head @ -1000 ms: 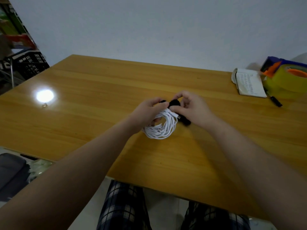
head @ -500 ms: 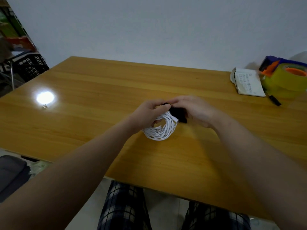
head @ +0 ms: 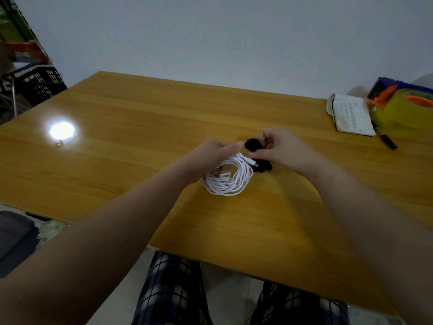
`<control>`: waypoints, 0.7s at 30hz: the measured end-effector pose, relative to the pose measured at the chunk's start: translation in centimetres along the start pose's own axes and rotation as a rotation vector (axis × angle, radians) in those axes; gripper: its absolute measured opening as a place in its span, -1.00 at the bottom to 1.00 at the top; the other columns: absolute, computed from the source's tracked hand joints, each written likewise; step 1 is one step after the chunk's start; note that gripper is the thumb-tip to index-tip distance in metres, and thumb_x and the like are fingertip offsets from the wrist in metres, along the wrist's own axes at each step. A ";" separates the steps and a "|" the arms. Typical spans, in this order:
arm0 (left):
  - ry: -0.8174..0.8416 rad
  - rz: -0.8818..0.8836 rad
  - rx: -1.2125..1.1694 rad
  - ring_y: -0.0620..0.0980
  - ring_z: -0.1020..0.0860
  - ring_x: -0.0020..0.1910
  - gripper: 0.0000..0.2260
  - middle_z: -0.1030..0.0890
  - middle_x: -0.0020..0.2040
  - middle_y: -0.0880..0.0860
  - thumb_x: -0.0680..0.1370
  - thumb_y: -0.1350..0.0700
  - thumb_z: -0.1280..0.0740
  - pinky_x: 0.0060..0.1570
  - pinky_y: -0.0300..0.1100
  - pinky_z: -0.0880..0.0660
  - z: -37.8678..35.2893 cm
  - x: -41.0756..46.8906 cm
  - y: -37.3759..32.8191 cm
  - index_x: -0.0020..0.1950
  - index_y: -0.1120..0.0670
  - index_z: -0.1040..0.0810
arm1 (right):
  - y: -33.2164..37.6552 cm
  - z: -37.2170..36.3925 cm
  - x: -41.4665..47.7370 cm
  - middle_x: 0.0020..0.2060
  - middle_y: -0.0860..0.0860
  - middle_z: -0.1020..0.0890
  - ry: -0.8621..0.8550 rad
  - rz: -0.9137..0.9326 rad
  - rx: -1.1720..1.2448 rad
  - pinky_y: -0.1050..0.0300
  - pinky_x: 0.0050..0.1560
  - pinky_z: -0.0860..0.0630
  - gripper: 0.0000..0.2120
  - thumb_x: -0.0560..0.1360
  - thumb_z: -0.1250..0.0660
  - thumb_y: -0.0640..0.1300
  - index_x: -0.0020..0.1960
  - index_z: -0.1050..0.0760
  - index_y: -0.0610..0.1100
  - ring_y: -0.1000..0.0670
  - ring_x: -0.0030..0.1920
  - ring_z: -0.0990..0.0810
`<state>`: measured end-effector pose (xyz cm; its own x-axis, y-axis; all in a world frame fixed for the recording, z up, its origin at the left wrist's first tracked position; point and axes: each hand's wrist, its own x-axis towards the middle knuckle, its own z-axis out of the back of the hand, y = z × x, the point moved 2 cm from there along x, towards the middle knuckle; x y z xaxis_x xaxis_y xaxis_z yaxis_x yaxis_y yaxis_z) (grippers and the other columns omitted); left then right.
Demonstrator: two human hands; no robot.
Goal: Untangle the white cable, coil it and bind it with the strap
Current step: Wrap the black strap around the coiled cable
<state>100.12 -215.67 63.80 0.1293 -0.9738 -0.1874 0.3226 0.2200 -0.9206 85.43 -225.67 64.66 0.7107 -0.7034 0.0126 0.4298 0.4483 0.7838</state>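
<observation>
The white cable (head: 230, 180) is wound into a coil at the middle of the wooden table (head: 140, 118). My left hand (head: 210, 156) grips the coil at its upper left, fingers through the loops. My right hand (head: 278, 148) pinches the black strap (head: 251, 144) just above the coil's top edge. The strap's other end (head: 263, 165) trails dark beneath my right palm, next to the cable's plug. How far the strap wraps around the coil is hidden by my fingers.
A white booklet (head: 349, 116) lies at the far right, with a black pen (head: 387, 144) beside it and a yellow tape dispenser (head: 403, 106) behind. A small metal bit (head: 59, 143) sits far left near a light glare. My legs are under the near edge.
My right hand has lifted off the coil and pulled the strap's end up and slightly right. My left hand keeps its grip on the coil.
</observation>
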 end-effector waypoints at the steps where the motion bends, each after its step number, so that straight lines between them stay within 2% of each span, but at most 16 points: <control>1: 0.018 0.015 -0.008 -0.16 -0.30 -0.61 -0.62 -0.34 -0.49 -0.01 0.58 -0.11 -0.23 -0.57 -0.32 -0.25 -0.1 0.0 0.1 -0.28 0.15 -0.41 | 0.0 0.0 0.2 -0.32 -0.03 -0.54 -0.054 0.045 -0.071 0.03 -0.19 -0.47 -0.81 0.36 -0.49 -0.23 -0.14 -0.48 -0.19 0.00 -0.29 -0.50; 3: 0.035 0.038 -0.040 -0.15 -0.33 -0.57 -0.62 -0.35 -0.50 -0.06 0.58 -0.10 -0.24 -0.57 -0.32 -0.26 -0.3 0.2 0.1 -0.08 0.24 -0.53 | 0.5 0.0 0.2 -0.36 0.06 -0.46 -0.154 0.135 -0.206 0.24 -0.31 -0.35 -0.84 0.36 -0.48 -0.20 -0.18 -0.50 -0.18 0.12 -0.35 -0.40; 4: 0.033 0.040 -0.066 -0.16 -0.35 -0.54 -0.63 -0.36 -0.49 -0.08 0.58 -0.08 -0.24 -0.56 -0.33 -0.27 -0.4 0.2 0.1 0.05 0.24 -0.54 | 0.8 0.0 0.2 -0.33 0.05 -0.43 -0.192 0.176 -0.265 0.27 -0.33 -0.30 -0.87 0.37 -0.48 -0.18 -0.18 -0.53 -0.17 0.12 -0.34 -0.38; 7: 0.013 0.014 -0.132 -0.19 -0.41 -0.50 -0.71 -0.37 -0.43 -0.10 0.59 -0.05 -0.24 -0.55 -0.35 -0.28 -0.9 0.4 -0.1 0.21 0.06 -0.55 | 1.3 -0.3 0.2 -0.20 -0.06 -0.43 -0.197 0.248 -0.444 0.06 -0.21 -0.38 -0.90 0.44 -0.41 -0.17 -0.07 -0.62 -0.17 -0.07 -0.18 -0.44; 9: -0.037 0.017 -0.142 -0.17 -0.44 -0.46 -0.74 -0.37 -0.39 -0.08 0.59 -0.04 -0.24 -0.54 -0.34 -0.28 -1.2 0.6 0.0 0.22 0.01 -0.54 | 1.4 -0.3 0.1 -0.25 -0.02 -0.49 -0.148 0.245 -0.506 -0.01 -0.22 -0.43 -0.86 0.48 -0.34 -0.18 0.00 -0.63 -0.11 -0.09 -0.18 -0.49; 12: -0.155 0.017 -0.127 -0.09 -0.40 -0.46 -0.76 -0.40 -0.39 0.00 0.60 -0.02 -0.21 -0.53 -0.30 -0.27 -0.9 0.9 0.3 0.09 0.07 -0.58 | 1.2 -0.2 -0.1 -0.43 0.14 -0.50 -0.068 0.194 -0.421 0.12 -0.38 -0.37 -0.83 0.54 -0.26 -0.14 0.04 -0.60 -0.04 0.11 -0.44 -0.45; 14: -0.175 0.002 -0.114 -0.10 -0.32 -0.55 -0.73 -0.39 -0.45 0.01 0.61 0.00 -0.19 -0.54 -0.31 -0.24 -0.7 1.0 0.4 0.02 0.16 -0.58 | 1.0 -0.4 -0.4 -0.46 0.02 -0.56 0.030 0.125 -0.258 0.18 -0.48 -0.38 -0.83 0.59 -0.16 -0.19 0.04 -0.52 -0.13 0.10 -0.54 -0.45; 16: -0.141 -0.004 -0.109 -0.12 -0.30 -0.60 -0.72 -0.39 -0.48 0.00 0.61 0.00 -0.20 -0.56 -0.33 -0.24 -0.7 1.0 0.3 0.01 0.17 -0.59 | 0.9 -0.6 -0.7 -0.40 -0.11 -0.57 0.067 0.055 -0.053 0.12 -0.44 -0.45 -0.81 0.62 -0.08 -0.20 0.03 -0.45 -0.23 -0.05 -0.47 -0.52; 18: -0.117 0.008 -0.081 -0.11 -0.32 -0.55 -0.72 -0.41 -0.47 0.00 0.60 -0.03 -0.22 -0.53 -0.30 -0.26 -0.8 1.1 0.2 -0.02 0.15 -0.60 | 0.9 -0.5 -0.8 -0.35 -0.10 -0.56 0.029 0.054 0.030 0.09 -0.34 -0.49 -0.76 0.63 -0.08 -0.15 -0.02 -0.44 -0.28 -0.07 -0.38 -0.54; 21: -0.114 0.055 -0.050 -0.06 -0.39 -0.42 -0.69 -0.44 -0.39 0.01 0.58 -0.08 -0.23 -0.51 -0.28 -0.29 -0.7 1.5 0.3 -0.02 0.14 -0.59 | 0.8 -0.3 -0.5 -0.29 -0.05 -0.50 -0.071 0.163 -0.173 0.05 -0.23 -0.42 -0.76 0.58 -0.21 -0.11 -0.13 -0.49 -0.27 -0.04 -0.26 -0.47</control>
<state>99.73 -217.07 62.98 0.2518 -0.9467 -0.2011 0.2651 0.2673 -0.9264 85.61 -224.81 65.05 0.7401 -0.6484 0.1784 0.4060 0.6423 0.6501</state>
